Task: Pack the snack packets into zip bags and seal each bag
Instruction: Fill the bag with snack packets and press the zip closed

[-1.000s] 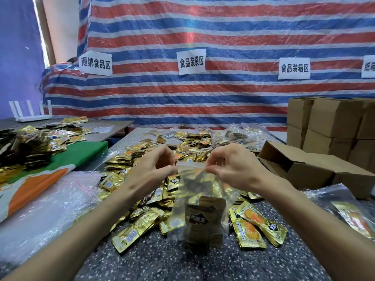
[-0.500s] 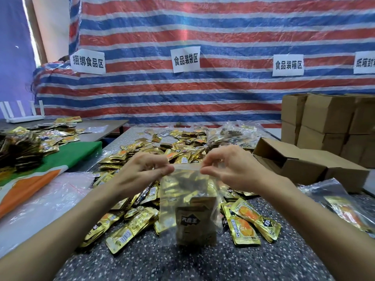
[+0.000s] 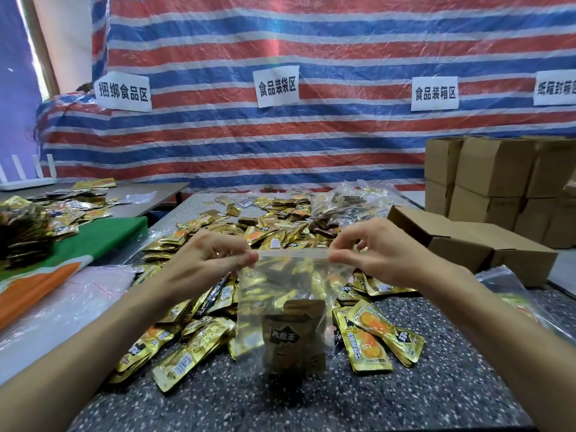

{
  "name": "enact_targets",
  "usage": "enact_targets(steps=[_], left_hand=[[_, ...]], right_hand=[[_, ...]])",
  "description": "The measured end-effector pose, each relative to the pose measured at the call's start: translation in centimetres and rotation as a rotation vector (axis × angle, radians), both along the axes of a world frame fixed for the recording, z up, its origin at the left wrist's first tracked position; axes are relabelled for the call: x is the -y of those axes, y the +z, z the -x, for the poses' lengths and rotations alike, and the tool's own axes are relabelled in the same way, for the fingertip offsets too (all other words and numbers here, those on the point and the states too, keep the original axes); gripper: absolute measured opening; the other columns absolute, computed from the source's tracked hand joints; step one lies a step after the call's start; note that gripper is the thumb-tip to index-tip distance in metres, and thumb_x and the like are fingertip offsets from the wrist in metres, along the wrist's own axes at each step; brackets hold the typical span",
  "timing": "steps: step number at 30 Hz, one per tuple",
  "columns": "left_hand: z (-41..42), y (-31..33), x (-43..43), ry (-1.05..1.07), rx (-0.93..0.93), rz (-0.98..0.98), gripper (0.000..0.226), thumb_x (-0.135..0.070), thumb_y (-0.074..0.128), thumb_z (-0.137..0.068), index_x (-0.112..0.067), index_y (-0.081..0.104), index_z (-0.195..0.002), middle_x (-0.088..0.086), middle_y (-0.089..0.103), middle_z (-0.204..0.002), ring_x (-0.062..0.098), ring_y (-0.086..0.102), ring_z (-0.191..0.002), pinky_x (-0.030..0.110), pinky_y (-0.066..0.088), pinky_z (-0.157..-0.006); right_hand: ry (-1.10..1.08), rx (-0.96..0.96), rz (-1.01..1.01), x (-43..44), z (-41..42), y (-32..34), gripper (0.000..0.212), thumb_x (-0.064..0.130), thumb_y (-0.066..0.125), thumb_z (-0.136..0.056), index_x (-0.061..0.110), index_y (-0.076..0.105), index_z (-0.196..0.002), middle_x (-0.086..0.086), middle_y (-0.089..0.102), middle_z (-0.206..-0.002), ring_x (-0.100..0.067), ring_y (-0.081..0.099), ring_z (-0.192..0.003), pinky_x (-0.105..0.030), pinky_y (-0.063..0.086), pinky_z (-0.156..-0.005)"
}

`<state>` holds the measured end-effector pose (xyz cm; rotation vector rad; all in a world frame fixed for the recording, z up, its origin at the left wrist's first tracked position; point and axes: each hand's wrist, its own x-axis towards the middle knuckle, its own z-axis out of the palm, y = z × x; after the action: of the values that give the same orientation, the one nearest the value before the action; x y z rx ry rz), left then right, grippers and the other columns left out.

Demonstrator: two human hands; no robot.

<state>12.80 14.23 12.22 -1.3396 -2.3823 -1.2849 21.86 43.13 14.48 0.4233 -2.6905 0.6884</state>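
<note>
Loose gold snack packets (image 3: pixel 274 226) crowd the speckled table (image 3: pixel 343 400) behind and on either side of the zip bag (image 3: pixel 280 294). Cardboard boxes (image 3: pixel 492 169) stack up at the far right. The left hand (image 3: pixel 202 260) and right hand (image 3: pixel 383 251) each pinch a top corner of the bag, pulling its mouth taut (packets inside), upright at near centre. Paper signs (image 3: pixel 276 86) on the striped tarp (image 3: pixel 343 42) read 捆绑食品区, 食品装袋区 and 食品装箱区.
</note>
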Motion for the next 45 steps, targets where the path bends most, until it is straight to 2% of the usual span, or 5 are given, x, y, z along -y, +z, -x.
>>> enact_targets(steps=[20,25,30,39,45], left_hand=[[0.9,0.1,1.2,-0.003,-0.002,-0.015,0.026,-0.049,0.061,-0.087,-0.03,0.075,-0.077,-0.004,0.069,-0.075,0.009,0.061,-0.07,0.019,0.048,-0.062],[2.5,-0.3,7.7,0.179,0.031,-0.114,0.027,-0.05,0.068,-0.084,-0.025,0.076,-0.079,0.009,0.067,-0.075,0.025,0.062,-0.071,0.045,0.049,-0.068],[1.3,-0.5,4.9,0.127,0.041,-0.005,0.022,-0.026,0.058,-0.088,-0.033,0.075,-0.076,-0.003,0.068,-0.077,0.005,0.062,-0.071,0.013,0.048,-0.064],[-0.6,1.5,-0.5,-0.128,0.452,-0.296,0.044,-0.026,0.059,-0.094,0.016,0.057,-0.106,0.023,0.071,-0.11,0.044,0.069,-0.099,0.053,0.06,-0.082],[-2.6,2.3,-5.8,-0.323,0.67,-0.508,0.024,-0.023,0.056,-0.092,-0.007,0.068,-0.078,0.029,0.069,-0.111,0.048,0.069,-0.098,0.053,0.06,-0.076]], right_hand=[[-0.099,-0.02,-0.156,-3.8,-1.0,-0.5,0.017,0.044,0.064,-0.09,0.029,0.068,-0.084,0.009,0.066,-0.076,-0.002,0.055,-0.062,-0.023,0.044,-0.055],[-0.256,-0.041,0.06,-9.9,-4.1,-2.3,0.007,0.025,0.072,-0.086,0.02,0.07,-0.082,0.002,0.068,-0.076,-0.01,0.062,-0.067,-0.025,0.052,-0.06],[-0.188,0.054,0.12,-5.4,-2.6,-6.4,0.009,0.023,0.078,-0.084,0.028,0.07,-0.086,0.009,0.068,-0.085,0.001,0.062,-0.079,-0.02,0.052,-0.067],[-0.05,0.333,0.518,3.4,0.6,-9.3,0.12,0.054,0.092,-0.06,0.032,0.021,-0.154,0.01,0.049,-0.142,-0.008,0.052,-0.126,-0.031,0.046,-0.105],[0.139,0.379,0.748,2.2,-1.3,-8.8,0.034,0.02,0.077,-0.086,0.021,0.07,-0.119,-0.003,0.072,-0.121,-0.017,0.066,-0.115,-0.035,0.051,-0.1]])
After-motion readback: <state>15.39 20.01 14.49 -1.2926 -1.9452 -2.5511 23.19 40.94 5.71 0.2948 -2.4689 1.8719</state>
